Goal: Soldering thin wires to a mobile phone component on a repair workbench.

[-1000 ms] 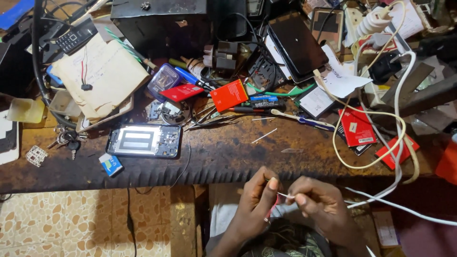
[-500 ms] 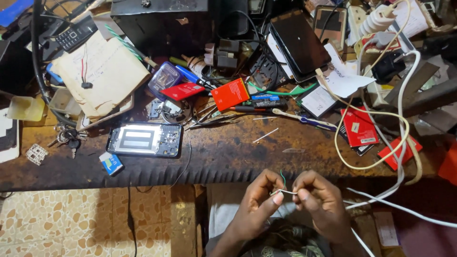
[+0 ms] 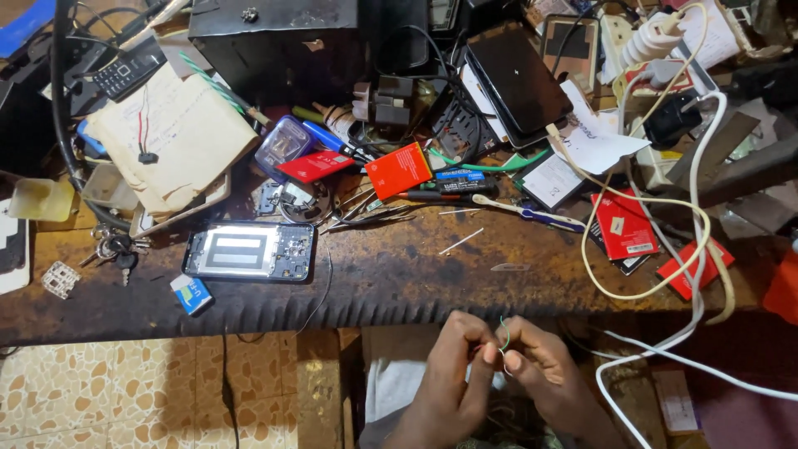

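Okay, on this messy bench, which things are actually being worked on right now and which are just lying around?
In hand:
- thin green wire, pinched between the left hand and right hand

Lying about:
- opened phone
- red battery
- toothbrush
- keys
- white cable
- black tablet
- wooden bench

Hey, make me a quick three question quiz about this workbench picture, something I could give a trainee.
1. True or false: both hands pinch a thin green wire below the bench edge.
2. What lies face down on the workbench, left of centre?
A. opened phone
B. laptop
C. kettle
3. Fill in: the white cable runs down the bench's ____ side.

Key: 1 true. 2 A, the opened phone. 3 right.
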